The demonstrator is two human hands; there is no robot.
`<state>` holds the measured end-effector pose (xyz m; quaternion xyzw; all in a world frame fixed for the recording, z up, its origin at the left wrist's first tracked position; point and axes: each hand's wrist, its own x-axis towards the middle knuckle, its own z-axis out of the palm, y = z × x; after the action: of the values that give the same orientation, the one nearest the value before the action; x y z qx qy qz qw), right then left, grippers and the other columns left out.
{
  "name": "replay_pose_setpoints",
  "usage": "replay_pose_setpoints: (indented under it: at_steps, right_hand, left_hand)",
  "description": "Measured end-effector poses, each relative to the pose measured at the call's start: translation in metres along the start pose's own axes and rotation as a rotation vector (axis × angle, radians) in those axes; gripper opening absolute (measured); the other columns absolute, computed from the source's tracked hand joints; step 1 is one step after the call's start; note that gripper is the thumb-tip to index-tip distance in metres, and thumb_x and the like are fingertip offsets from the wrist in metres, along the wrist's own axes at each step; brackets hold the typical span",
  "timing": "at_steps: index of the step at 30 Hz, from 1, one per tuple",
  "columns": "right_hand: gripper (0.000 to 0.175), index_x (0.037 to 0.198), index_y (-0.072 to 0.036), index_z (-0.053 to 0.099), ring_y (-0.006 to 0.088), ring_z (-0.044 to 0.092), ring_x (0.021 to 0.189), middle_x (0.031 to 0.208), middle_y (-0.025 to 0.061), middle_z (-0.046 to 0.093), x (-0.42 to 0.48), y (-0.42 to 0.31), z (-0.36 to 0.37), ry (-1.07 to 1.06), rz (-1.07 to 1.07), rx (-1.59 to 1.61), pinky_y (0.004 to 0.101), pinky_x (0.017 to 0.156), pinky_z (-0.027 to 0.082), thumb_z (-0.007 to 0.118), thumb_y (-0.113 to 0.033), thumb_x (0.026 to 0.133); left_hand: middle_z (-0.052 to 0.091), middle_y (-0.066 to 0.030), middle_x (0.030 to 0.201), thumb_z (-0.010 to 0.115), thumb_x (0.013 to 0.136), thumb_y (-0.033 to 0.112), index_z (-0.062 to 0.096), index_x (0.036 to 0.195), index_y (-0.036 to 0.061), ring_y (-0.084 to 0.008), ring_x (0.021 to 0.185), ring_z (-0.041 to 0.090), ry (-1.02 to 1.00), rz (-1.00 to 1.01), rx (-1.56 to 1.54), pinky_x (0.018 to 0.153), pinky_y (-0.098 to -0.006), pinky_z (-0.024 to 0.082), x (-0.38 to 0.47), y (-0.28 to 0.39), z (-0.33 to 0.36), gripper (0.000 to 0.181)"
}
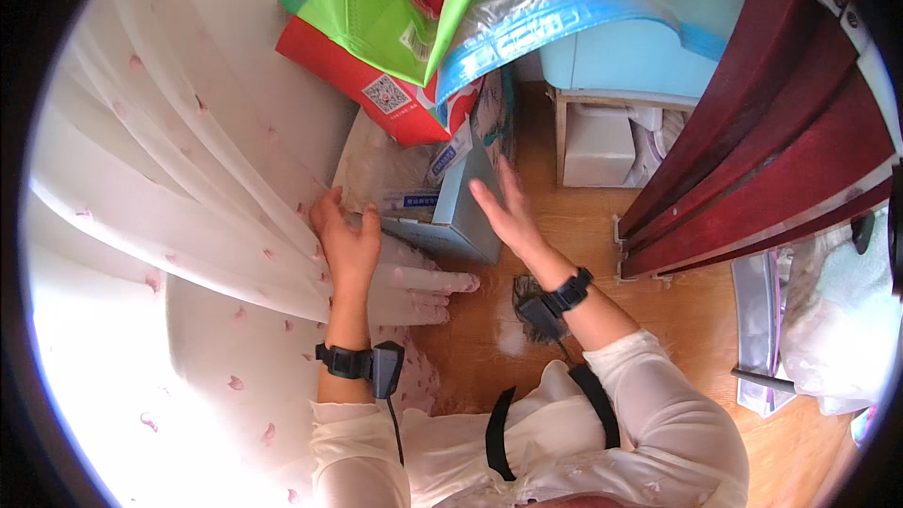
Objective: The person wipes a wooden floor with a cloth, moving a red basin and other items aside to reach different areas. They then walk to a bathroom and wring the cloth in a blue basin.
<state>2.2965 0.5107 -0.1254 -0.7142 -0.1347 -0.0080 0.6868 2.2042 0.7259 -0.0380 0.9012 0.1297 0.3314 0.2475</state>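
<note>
A light blue cardboard box (473, 208) stands on the floor before me, its top open. Clear plastic packaging (395, 155) with blue printed labels fills it. At its near left corner is my left hand (347, 243), thumb and fingers apart, against the sheer white curtain (268, 254); whether it touches the box cannot be told. My right hand (509, 215) is spread beside the box's right wall, with nothing seen in it. A red paper bag (353, 77) rests over the box's far part, and a bright green bag (367, 21) lies on top of that.
A clear plastic bag with a blue zip edge (550, 28) overhangs from the back. Beyond it, a light blue bin (628, 60) sits on a wooden shelf unit (561, 141). Dark red folded panels (762, 134) stand at right, near a clear storage bin (755, 317). Dark netting (525, 289) lies on the wooden floor.
</note>
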Motion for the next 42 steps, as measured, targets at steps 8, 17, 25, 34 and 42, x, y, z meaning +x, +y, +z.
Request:
replay_pose_setpoints:
  at_steps: [8, 17, 25, 34, 42]
  right_hand:
    - [0.103, 0.147, 0.011, 0.011, 0.0497, 0.018, 0.141, 0.151, 0.0354, 0.018, 0.024, -0.023, 0.061, 0.124, 0.113, -0.071, 0.0491, 0.117, 0.016, 0.074, -0.022, 0.073]
    - [0.075, 0.137, 0.000, 0.038, 0.0367, 0.055, 0.114, 0.123, 0.0224, 0.055, 0.027, -0.034, 0.048, 0.064, 0.156, -0.072, 0.0386, 0.095, 0.044, 0.068, -0.004, 0.068]
    - [0.074, 0.136, 0.007, 0.031, 0.0467, 0.042, 0.127, 0.136, 0.0327, 0.039, 0.015, -0.033, 0.036, -0.114, 0.058, 0.048, 0.0439, 0.104, 0.038, 0.063, -0.006, 0.071]
    - [0.070, 0.138, 0.005, 0.037, 0.0294, 0.048, 0.119, 0.130, 0.0198, 0.051, -0.012, -0.023, 0.012, -0.262, 0.034, 0.138, 0.0349, 0.100, 0.039, 0.066, -0.012, 0.077]
    - [0.076, 0.151, -0.005, 0.028, 0.0331, 0.019, 0.147, 0.160, 0.0187, 0.018, -0.095, 0.087, -0.047, -0.587, -0.116, -0.649, 0.0489, 0.117, 0.021, 0.058, -0.045, 0.094]
  left_hand:
    - [0.049, -0.0181, 0.130, 0.070, 0.086, 0.037, 0.047, 0.126, 0.0014, -0.0347, 0.117, 0.050, -0.319, -0.871, -0.750, 0.093, -0.0535, 0.046, -0.005, -0.025, 0.019, 0.058]
    - [0.050, -0.0218, 0.122, 0.055, 0.083, 0.012, 0.048, 0.117, -0.0032, -0.0448, 0.113, 0.052, -0.531, -1.026, -1.371, 0.092, -0.0708, 0.046, -0.002, 0.003, 0.038, 0.037]
    - [0.054, -0.0239, 0.119, 0.046, 0.079, 0.004, 0.048, 0.117, -0.0119, -0.0443, 0.112, 0.055, -0.361, -1.098, -1.364, 0.092, -0.0645, 0.052, -0.036, 0.007, 0.025, 0.041]
    - [0.056, -0.0232, 0.122, 0.046, 0.079, 0.001, 0.050, 0.117, -0.0118, -0.0405, 0.116, 0.055, -0.236, -1.074, -1.343, 0.097, -0.0590, 0.051, -0.078, 0.038, 0.007, 0.040]
    - [0.052, -0.0288, 0.128, 0.053, 0.078, 0.000, 0.047, 0.116, -0.0152, -0.0458, 0.117, 0.053, -0.247, -1.137, -1.448, 0.098, -0.0635, 0.049, -0.067, 0.025, 0.000, 0.042]
